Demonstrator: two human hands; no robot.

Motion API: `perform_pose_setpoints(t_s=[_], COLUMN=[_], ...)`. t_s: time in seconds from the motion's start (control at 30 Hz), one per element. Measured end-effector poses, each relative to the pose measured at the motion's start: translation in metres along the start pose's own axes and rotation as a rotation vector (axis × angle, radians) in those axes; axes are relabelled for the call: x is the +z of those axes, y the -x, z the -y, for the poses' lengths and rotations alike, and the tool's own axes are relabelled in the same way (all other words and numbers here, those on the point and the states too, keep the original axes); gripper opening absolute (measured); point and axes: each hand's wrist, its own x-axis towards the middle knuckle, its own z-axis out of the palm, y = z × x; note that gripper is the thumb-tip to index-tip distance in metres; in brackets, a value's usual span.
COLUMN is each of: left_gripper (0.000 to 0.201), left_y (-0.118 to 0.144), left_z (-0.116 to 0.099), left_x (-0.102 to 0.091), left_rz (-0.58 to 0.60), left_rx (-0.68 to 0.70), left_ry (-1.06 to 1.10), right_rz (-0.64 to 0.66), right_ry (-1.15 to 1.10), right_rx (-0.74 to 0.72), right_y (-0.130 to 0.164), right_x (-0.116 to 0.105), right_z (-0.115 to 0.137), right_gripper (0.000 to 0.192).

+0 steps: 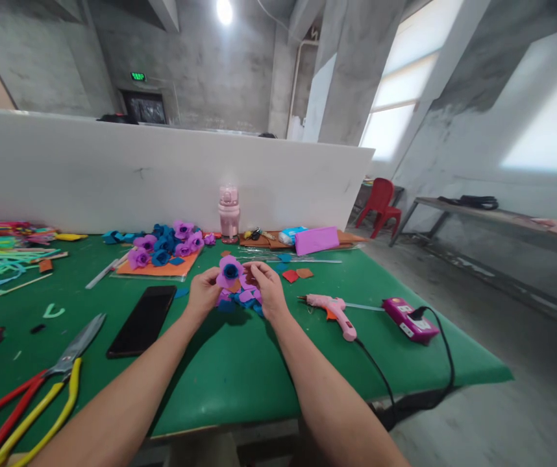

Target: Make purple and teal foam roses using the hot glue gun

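Note:
My left hand point(204, 292) pinches the left edge of a purple paper flower point(221, 275) with a dark blue rolled centre, held upright over the table. My right hand point(267, 287) is close by on the flower's right side. Its thumb and fingers are bent together, and what lies between them is hidden. Below the flower, loose purple and blue paper petals point(247, 296) form a small pile. A pink hot glue gun point(330, 308) lies to the right of my right hand, a glue stick behind it. Left of my left hand lies a black phone point(143, 321).
Finished purple and blue flowers point(164, 245) lie on an orange sheet at the back left. Red-and-yellow-handled shears point(71, 353) lie front left. A pink bottle point(229, 214) stands by the white partition point(161, 168). A purple power strip point(409, 320) with a black cord sits at right.

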Motion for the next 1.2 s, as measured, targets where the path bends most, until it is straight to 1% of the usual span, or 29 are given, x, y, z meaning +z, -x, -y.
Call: perform_pose_setpoints(t_s=[0.17,0.27,0.37,0.53,0.83,0.93,1.07,1.2], left_gripper=[0.012,0.010,0.009,0.009,0.012,0.012,0.011,0.011], left_y=[0.001,0.001,0.001,0.001,0.001,0.001,0.002,0.002], left_z=[-0.001,-0.002,-0.002,-0.003,-0.001,0.000,0.001,0.003], left_x=[-0.001,0.000,0.000,-0.001,0.000,0.000,0.001,0.001], left_rz=[0.041,0.048,0.031,0.014,0.025,0.024,0.015,0.010], left_rx=[0.071,0.065,0.052,0.018,0.019,-0.014,-0.058,-0.060], left_ry=[-0.077,-0.089,-0.082,-0.087,-0.071,-0.060,-0.036,-0.028], right_rz=[-0.049,-0.075,-0.096,-0.070,-0.050,-0.043,-0.018,-0.015], right_ry=[-0.023,-0.015,-0.004,0.062,0.081,0.066,-0.011,-0.062], right_rx=[0.021,0.036,0.031,-0.021,-0.038,-0.011,0.063,0.098], right_y=[0.000,0.000,0.001,0.003,0.002,0.001,0.001,0.001], right_x=[0.000,0.001,0.002,0.003,0.002,0.002,0.002,0.003], right_z=[0.005,0.006,0.008,0.007,0.001,0.000,-0.002,-0.002], right_gripper=[0.022,0.024,0.024,0.021,0.016,0.016,0.019,0.023])
